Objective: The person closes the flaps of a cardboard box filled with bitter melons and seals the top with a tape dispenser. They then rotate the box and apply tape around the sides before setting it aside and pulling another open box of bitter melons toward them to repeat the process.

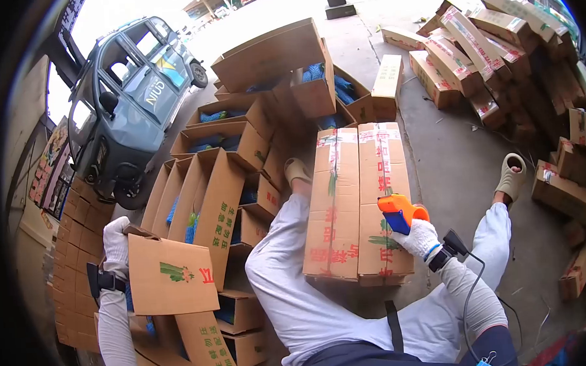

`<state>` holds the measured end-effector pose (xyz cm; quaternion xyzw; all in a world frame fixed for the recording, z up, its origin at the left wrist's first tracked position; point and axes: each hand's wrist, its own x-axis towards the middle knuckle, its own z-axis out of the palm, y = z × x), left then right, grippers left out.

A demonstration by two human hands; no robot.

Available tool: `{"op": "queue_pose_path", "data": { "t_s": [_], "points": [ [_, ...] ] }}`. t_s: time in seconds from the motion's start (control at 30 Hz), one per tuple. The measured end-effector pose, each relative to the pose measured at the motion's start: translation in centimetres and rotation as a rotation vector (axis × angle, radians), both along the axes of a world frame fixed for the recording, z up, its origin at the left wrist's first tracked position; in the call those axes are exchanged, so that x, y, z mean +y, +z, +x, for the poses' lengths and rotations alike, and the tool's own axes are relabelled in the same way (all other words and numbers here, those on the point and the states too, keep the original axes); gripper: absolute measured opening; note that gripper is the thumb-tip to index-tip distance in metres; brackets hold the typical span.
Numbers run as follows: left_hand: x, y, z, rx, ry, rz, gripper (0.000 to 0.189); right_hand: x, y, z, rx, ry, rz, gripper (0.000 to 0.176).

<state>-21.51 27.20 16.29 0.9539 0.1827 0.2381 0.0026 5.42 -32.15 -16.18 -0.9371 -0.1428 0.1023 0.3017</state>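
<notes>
My left hand (116, 244), in a white knit glove, grips the top corner of an open cardboard box flap (172, 272) with a green plant print at the left. In my right hand (420, 237), also gloved, is an orange and blue tape dispenser (400, 213), held above the lower part of the right one of two long cardboard boxes. These two boxes, the left one (330, 201) and the right one (384, 171), lie side by side between my legs, closed, with tape along their top seams.
Open boxes (227, 137) with blue netted contents crowd the left and front. Closed long boxes (459, 61) are heaped at the right. A blue-grey vehicle (136, 92) stands at the upper left, and stacked cartons (78, 260) at the far left. A post base (340, 11) is ahead.
</notes>
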Motion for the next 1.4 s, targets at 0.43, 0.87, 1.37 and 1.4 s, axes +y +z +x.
{"op": "queue_pose_path", "data": {
  "t_s": [0.43,0.87,1.37,1.4],
  "points": [
    [-46.6,-7.6,37.0,0.554,-0.634,0.031,0.022,-8.2,-2.5,7.2,0.529,-0.723,1.532,0.022],
    [-21.9,-9.2,26.6,0.245,-0.597,-0.773,0.034,-14.9,5.6,2.2,0.094,-0.688,1.257,0.038],
    [-17.0,-11.9,29.2,0.894,-0.853,-0.263,0.047,-14.1,8.0,0.3,0.056,-0.568,1.167,0.048],
    [-17.5,-12.4,28.7,0.984,-0.816,-0.196,0.046,-14.3,7.9,0.0,0.050,-0.567,1.167,0.048]
  ]
}}
